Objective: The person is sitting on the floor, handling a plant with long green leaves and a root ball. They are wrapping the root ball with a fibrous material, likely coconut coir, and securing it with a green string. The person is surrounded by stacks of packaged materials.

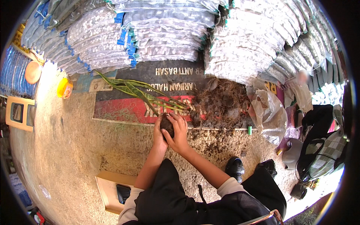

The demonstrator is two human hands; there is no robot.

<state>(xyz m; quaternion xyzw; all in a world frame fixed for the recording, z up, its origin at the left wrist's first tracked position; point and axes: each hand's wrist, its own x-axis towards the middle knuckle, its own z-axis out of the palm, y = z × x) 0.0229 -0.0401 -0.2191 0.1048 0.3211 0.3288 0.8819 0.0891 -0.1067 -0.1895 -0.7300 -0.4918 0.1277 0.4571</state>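
Both my hands are cupped around a dark, rounded soil ball (167, 126) at the middle of the view. My left hand (159, 132) presses on its left side, and my right hand (179, 131) wraps its right side with the fingers curled over the top. A long green leaf rises from just above the ball, leaning to the upper left. Beyond my hands, several snake plant leaves (131, 90) with yellow edges lie over a printed banner (180, 69). Whether the ball's leaf joins that bunch I cannot tell.
Loose dark soil and brown fibres (221, 99) cover the banner's right part, beside a crumpled clear plastic bag (268, 116). Stacked filled clear sacks (168, 33) line the back. An orange tub (65, 88) stands left; a cardboard box (105, 191) with a dark window lies near my left leg.
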